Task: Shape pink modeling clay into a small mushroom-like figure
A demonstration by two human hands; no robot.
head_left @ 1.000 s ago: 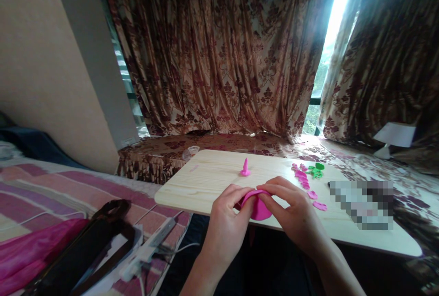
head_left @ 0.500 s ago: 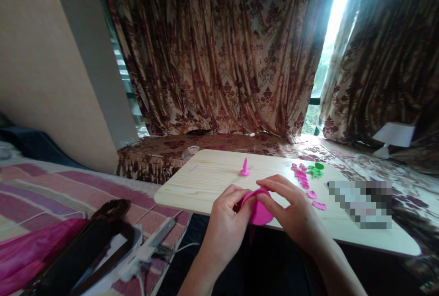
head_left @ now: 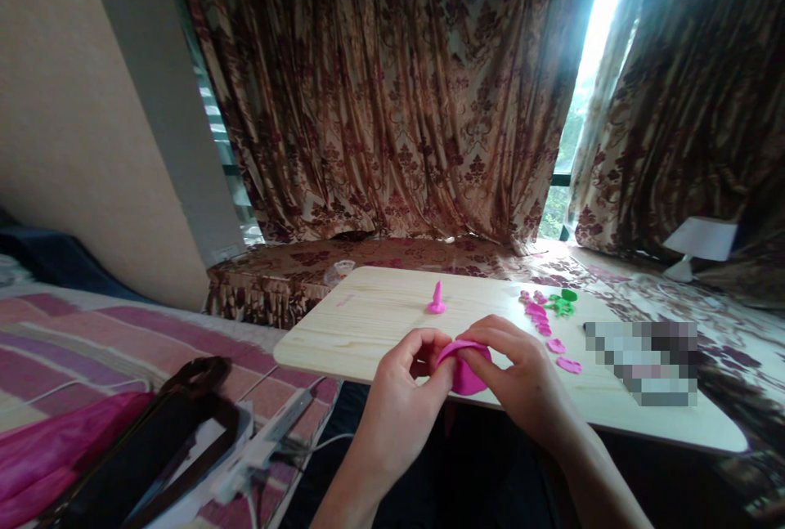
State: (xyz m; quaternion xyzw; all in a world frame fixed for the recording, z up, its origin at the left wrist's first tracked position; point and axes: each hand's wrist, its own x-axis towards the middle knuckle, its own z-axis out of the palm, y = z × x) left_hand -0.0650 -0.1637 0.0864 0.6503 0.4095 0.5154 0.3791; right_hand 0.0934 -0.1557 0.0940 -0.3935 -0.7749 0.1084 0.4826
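Note:
Between my two hands, over the near edge of the table, is a flattened round piece of pink modelling clay (head_left: 469, 377). My left hand (head_left: 401, 398) pinches its left rim between thumb and fingers. The thumb and fingers of my right hand (head_left: 521, 374) are closed on its upper right part. Beyond my hands, a pink clay cone on a wider base (head_left: 437, 300) stands upright on the table. Several small flat pink clay pieces (head_left: 537, 315) lie to the right, with green clay pieces (head_left: 562, 305) beside them.
The pale wooden table (head_left: 356, 325) has a blurred-out flat object (head_left: 650, 365) on its right side. A clear plastic cup (head_left: 339, 271) is behind its left corner. At left, a dark bag (head_left: 141, 455) and a white power strip (head_left: 275, 431) lie on the striped bed.
The fingers of my right hand have curled further over the top of the pink clay, and its disc now appears more folded. The cone and loose pieces stay put.

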